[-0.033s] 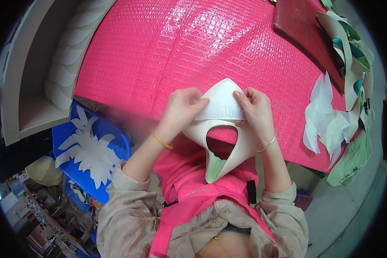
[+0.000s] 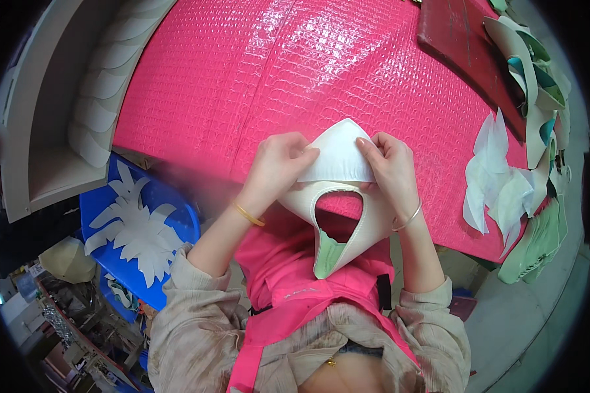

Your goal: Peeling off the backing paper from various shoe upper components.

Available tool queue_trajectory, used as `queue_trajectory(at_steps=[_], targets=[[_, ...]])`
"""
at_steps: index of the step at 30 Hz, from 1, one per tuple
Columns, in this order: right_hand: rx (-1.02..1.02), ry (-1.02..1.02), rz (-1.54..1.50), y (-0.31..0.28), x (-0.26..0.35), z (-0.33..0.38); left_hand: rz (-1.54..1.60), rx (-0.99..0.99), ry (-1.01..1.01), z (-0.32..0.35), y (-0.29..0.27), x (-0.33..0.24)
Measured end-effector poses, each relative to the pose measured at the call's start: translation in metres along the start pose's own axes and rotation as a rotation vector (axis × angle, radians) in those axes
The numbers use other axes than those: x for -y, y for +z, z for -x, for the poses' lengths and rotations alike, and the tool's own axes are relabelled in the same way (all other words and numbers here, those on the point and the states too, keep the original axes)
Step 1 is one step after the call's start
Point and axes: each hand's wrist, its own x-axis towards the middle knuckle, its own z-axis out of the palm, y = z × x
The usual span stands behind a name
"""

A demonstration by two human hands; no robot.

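At the near edge of the table I hold a cream shoe upper [image 2: 373, 219] with a wide opening and a pale green lining showing at its near end. A white, rounded-triangular sheet piece [image 2: 337, 157] lies over its far end, the tip pointing away from me. My left hand [image 2: 282, 160] pinches the left side of this white piece, thumb on top. On the other side my right hand [image 2: 393, 164] is closed too, its thumb pressing the white piece near the right edge. The fingers beneath are partly hidden, and so is the part of the upper under the white piece.
A pink textured cover [image 2: 203, 85] spreads over the table. Thin white pieces [image 2: 495, 173] lie at the right, beside stacked green-lined uppers [image 2: 537, 242] and a dark red board [image 2: 462, 52]. At left are a grey bin [image 2: 52, 98] and a blue stool [image 2: 183, 216] carrying white cutouts.
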Motion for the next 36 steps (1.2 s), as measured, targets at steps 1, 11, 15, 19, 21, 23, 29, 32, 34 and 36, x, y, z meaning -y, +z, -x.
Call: queue_trajectory(at_steps=[1,11,15,19,21,23,29,32,34,36], targets=[[0.002,0.003,0.001,0.000,-0.001,-0.001,0.043,0.018,-0.095,0.000,0.000,-0.010],[-0.030,-0.126,0.144,0.002,-0.010,-0.006,-0.786,-0.046,0.084,0.000,0.011,-0.025],[-0.064,-0.271,0.324,0.000,-0.013,-0.011,-0.920,-0.275,0.477,0.010,0.030,-0.026],[-0.093,-0.204,0.704,-0.025,-0.002,0.010,-0.904,-0.029,0.661,0.005,0.041,-0.006],[-0.111,-0.015,0.757,-0.045,-0.011,0.026,-0.918,-0.059,0.656,0.010,0.038,-0.005],[-0.161,-0.009,0.670,-0.039,-0.022,0.038,-0.882,-0.073,0.650,0.010,0.042,-0.007],[0.160,-0.683,0.900,-0.022,-0.046,0.053,-0.710,0.002,0.693,0.041,-0.002,0.023],[0.115,-0.710,0.908,-0.025,-0.044,0.054,-0.894,-0.025,0.677,0.059,-0.008,0.020],[0.025,-0.763,0.967,-0.011,-0.032,0.057,-0.850,-0.099,0.730,0.062,0.005,0.034],[0.132,-0.873,0.796,0.002,-0.034,0.052,-0.810,-0.133,0.754,0.068,0.017,0.036]])
